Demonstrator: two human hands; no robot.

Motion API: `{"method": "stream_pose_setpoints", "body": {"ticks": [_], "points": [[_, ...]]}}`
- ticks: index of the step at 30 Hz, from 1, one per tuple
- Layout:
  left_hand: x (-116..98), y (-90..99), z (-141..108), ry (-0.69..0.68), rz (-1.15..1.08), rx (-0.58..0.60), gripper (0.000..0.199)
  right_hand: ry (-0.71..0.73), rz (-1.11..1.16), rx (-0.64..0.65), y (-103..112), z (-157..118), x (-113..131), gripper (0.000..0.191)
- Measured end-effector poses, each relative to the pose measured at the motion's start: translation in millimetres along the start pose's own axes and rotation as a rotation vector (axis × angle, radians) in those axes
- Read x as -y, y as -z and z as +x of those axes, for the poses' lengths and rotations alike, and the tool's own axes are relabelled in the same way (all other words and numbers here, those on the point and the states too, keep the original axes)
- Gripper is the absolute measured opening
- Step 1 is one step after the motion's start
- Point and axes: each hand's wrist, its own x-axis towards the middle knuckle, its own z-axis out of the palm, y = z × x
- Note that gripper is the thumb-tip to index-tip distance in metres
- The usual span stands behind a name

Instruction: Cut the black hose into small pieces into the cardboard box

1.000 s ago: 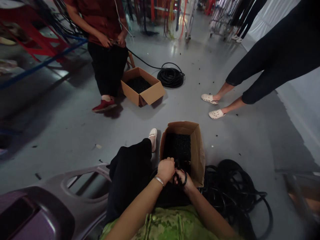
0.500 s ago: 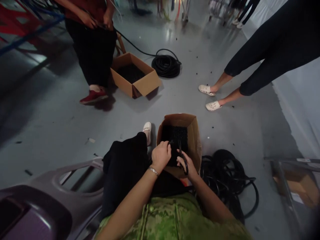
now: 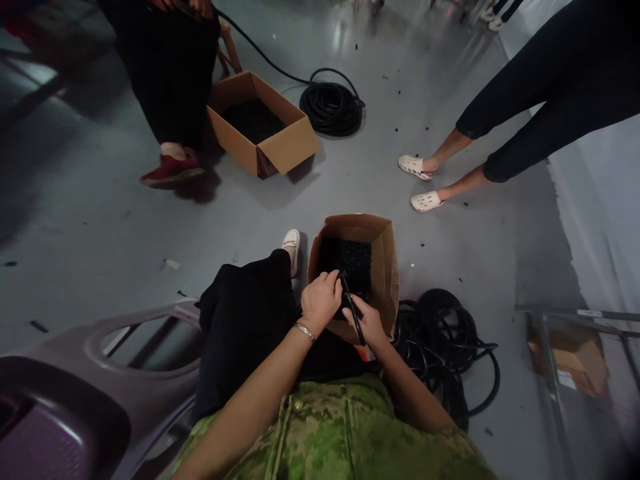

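My left hand [image 3: 321,298], a bracelet on its wrist, is closed over the near left part of an open cardboard box [image 3: 387,267]; what its fingers pinch is too small to name. A dark, slim tool [image 3: 356,319], which looks like scissors or cutters, is in my right hand [image 3: 367,320], its tip close to my left fingertips. Small black pieces [image 3: 356,263] lie inside the box beneath my hands.
Black cable coils [image 3: 445,333] lie right of the box. Ahead are another cardboard box [image 3: 290,143] of black pieces and a cable coil [image 3: 333,109]. People stand front left and right. A grey plastic chair [image 3: 155,320] is at left, a metal frame [image 3: 550,360] at right.
The dark tool in my right hand has swung, its tip now nearer my left fingers. The whole view has shifted, with the floor items sitting higher in the picture.
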Motion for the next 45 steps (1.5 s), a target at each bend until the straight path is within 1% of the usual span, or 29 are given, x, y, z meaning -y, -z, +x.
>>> {"method": "stream_pose_setpoints", "body": {"ticks": [6,13,22,30,35,37,41,45], "points": [[0.3,-2.2,-0.9,-0.018,0.017,0.01,0.038,0.024,-0.104,0.057,4.0,1.7,-6.8,0.046],[-0.1,-0.9,0.2,0.007,0.021,0.039,0.039,0.065,-0.182,0.058,0.0,1.8,-11.5,0.044],[-4.1,3.1,1.1,0.035,0.02,0.061,0.039,0.051,-0.161,0.059,-1.4,2.7,-9.3,0.044],[-3.3,-0.9,2.6,0.021,0.037,0.057,0.038,0.038,-0.121,0.066,2.1,5.0,-6.7,0.045],[-2.1,-3.8,3.0,0.013,0.037,0.062,0.037,-0.043,-0.027,0.12,1.6,5.9,-4.0,0.049],[-2.1,-3.8,3.3,0.015,0.036,0.067,0.038,-0.05,-0.012,0.127,1.9,6.1,-3.8,0.05],[-3.3,-2.8,3.5,0.016,0.047,0.079,0.038,-0.003,-0.073,0.099,3.6,6.2,-4.9,0.047],[-4.1,-2.3,4.2,0.017,0.064,0.106,0.037,0.04,-0.2,0.065,4.3,5.3,-5.7,0.042]]}}
